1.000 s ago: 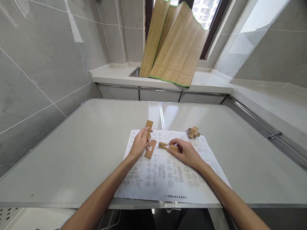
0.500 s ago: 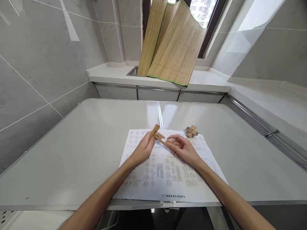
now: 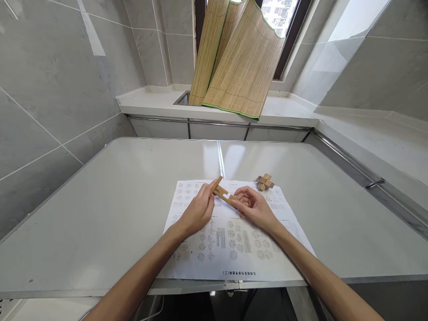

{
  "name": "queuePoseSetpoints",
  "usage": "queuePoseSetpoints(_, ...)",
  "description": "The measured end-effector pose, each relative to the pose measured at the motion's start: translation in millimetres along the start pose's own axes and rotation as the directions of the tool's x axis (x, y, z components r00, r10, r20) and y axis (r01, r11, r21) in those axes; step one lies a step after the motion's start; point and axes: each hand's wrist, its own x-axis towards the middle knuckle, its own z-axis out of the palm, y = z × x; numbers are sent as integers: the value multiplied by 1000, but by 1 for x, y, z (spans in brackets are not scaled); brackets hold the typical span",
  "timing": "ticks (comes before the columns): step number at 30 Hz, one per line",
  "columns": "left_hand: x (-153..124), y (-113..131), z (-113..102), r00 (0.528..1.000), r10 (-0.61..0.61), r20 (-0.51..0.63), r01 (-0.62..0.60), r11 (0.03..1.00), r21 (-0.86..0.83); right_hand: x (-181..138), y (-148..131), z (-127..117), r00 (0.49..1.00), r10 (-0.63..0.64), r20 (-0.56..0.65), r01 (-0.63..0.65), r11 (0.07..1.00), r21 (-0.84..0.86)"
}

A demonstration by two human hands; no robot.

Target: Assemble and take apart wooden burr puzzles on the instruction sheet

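Note:
My left hand (image 3: pixel 199 207) is closed around a wooden puzzle piece (image 3: pixel 216 183), whose upper end sticks out past the fingers. My right hand (image 3: pixel 252 206) pinches a second, notched wooden puzzle piece (image 3: pixel 221 192) by its near end. A dark mark is printed on that notched piece, and its far end meets the piece in my left hand. Both hands hover over a printed instruction sheet (image 3: pixel 214 263) with rows of small diagrams. Past my right hand, an assembled wooden burr puzzle (image 3: pixel 265 182) rests at the sheet's far right edge.
The sheet lies on a white folding table (image 3: pixel 110 214) with a seam down its middle. Behind it are a white ledge (image 3: pixel 147 101) and a bamboo mat (image 3: pixel 240 67) leaning by the window. A metal rail (image 3: pixel 347 160) runs along the right side.
My left hand has turned slightly, tilting its piece so a narrower face shows. The notched piece has shifted a little with it. The whole view has moved slightly.

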Motion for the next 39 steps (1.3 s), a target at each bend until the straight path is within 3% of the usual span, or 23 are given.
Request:
queuePoseSetpoints(21, -1, -7, 1, 996, 79, 37, -86, 973, 216, -2, 6, -1, 1000, -12, 14, 12, 1000, 3)
queuePoseSetpoints(30, 1, -2, -3, 998, 60, 5, -60, 998, 25, -2, 2, 0, 1000, -11, 18, 11, 1000, 15)
queuePoseSetpoints(39, 1, -1, -5, 997, 76, 12, -76, 997, -13, -2, 5, -1, 1000, -5, -9, 5, 999, 34)
